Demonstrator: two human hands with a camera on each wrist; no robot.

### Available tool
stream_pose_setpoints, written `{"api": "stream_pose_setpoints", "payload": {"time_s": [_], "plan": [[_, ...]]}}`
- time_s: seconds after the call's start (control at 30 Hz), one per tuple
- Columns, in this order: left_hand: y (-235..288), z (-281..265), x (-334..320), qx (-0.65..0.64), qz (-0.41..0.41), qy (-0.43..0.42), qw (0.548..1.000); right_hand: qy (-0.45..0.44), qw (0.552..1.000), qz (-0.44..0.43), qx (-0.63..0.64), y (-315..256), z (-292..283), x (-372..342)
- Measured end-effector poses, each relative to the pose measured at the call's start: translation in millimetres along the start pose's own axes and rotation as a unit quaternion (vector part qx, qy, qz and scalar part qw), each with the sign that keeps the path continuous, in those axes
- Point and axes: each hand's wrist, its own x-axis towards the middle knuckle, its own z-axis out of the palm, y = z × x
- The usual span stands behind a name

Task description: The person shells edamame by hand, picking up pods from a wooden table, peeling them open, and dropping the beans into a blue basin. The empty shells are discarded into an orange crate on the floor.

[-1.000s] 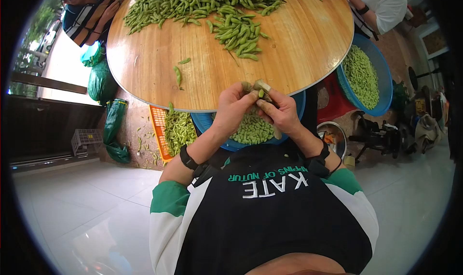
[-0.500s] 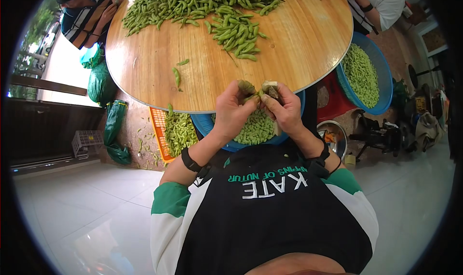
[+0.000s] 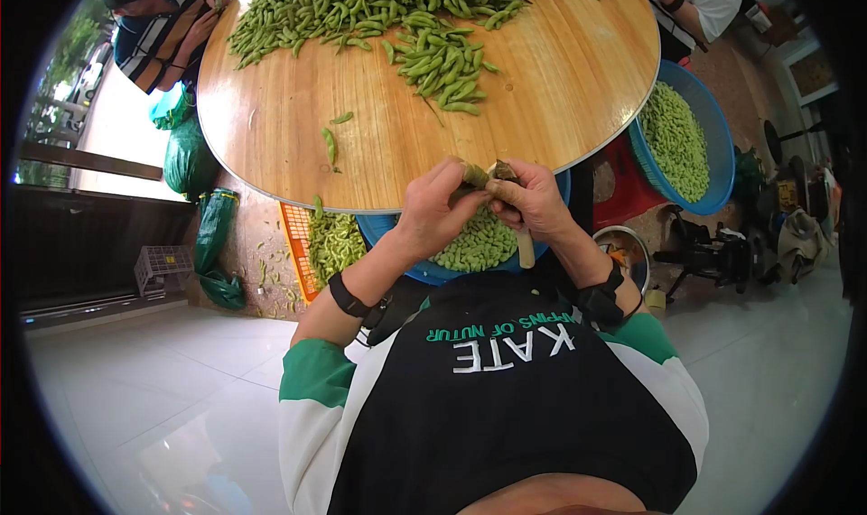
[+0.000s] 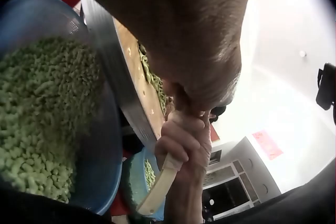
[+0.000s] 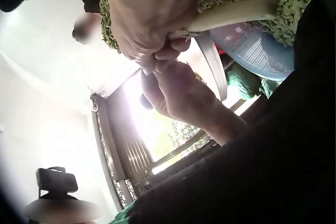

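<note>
In the head view, my left hand [image 3: 436, 206] and right hand [image 3: 535, 204] meet above a blue basin [image 3: 374, 231] of shelled green beans [image 3: 474, 244]. At the left fingertips is a dark green item [image 3: 473, 176]; whether it is a pod or a finger covering I cannot tell. My right hand's curled fingers grip a pale handle [image 3: 526, 247], which points down towards my body. The left wrist view shows that handle [image 4: 160, 187] below the curled fingers; the right wrist view shows it [image 5: 233, 15] over the beans. What lies between the touching fingertips is mostly hidden.
A round wooden table [image 3: 361, 167] carries a heap of green pods [image 3: 361, 9] and a few loose ones. An orange crate [image 3: 296, 244] of pods stands left of the basin, a second blue basin [image 3: 725, 167] of beans right. Two people sit across the table.
The fingertips have come together from slightly apart, and the left fingers have curled further. The handle has swung into fuller view below my right hand. The person at upper right has shifted.
</note>
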Motion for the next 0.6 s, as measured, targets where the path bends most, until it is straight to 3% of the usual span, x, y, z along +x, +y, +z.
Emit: {"api": "stream_pose_setpoints", "payload": {"time_s": [0.17, 0.37, 0.43, 0.57, 0.6], "plan": [[-3.5, 3.0, -6.7, 0.002, -0.004, 0.030, 1.000, -0.013, 1.000, -0.006, -0.025, -5.1, 1.3, -1.6], [1.4, 0.4, -7.1, 0.031, 0.047, -0.012, 0.998, -0.091, 0.993, 0.076, 0.026, -7.0, -10.2, -1.5], [1.2, 2.4, -9.2, -0.059, -0.048, -0.033, 0.997, -0.109, 0.988, 0.082, 0.068, -3.8, -10.8, -1.7], [10.0, -24.6, -5.3, -0.018, -0.078, -0.029, 0.996, -0.106, 0.991, 0.077, 0.020, -9.0, -7.6, -3.9], [12.9, -41.8, -4.9, 0.023, -0.098, -0.024, 0.995, -0.098, 0.989, 0.048, -0.095, -9.7, -6.4, -5.0]]}}
